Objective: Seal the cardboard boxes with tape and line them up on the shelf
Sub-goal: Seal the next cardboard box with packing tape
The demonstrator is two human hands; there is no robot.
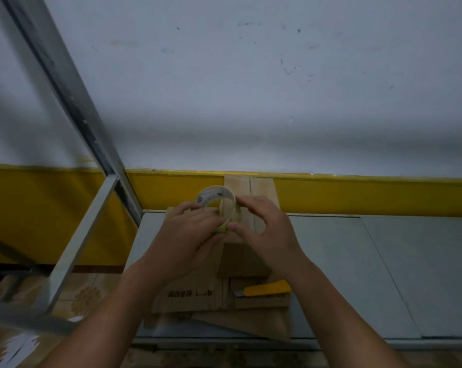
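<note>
A roll of clear tape [214, 195] is held up above a cardboard box [253, 205] that stands on the grey shelf [357, 261]. My left hand [187, 235] grips the roll from the left, fingers curled round its rim. My right hand [264, 224] pinches the roll's right edge between thumb and forefinger. The box's top flaps lie shut with a seam down the middle. Flattened cardboard pieces [192, 296] with printed text lie on the shelf under my wrists.
A yellow utility knife [267, 288] lies on the cardboard near the shelf's front. Metal shelf posts [73, 102] rise at the left. The wall behind is white above a yellow band [357, 195]. Patterned floor tiles [86, 296] show at lower left.
</note>
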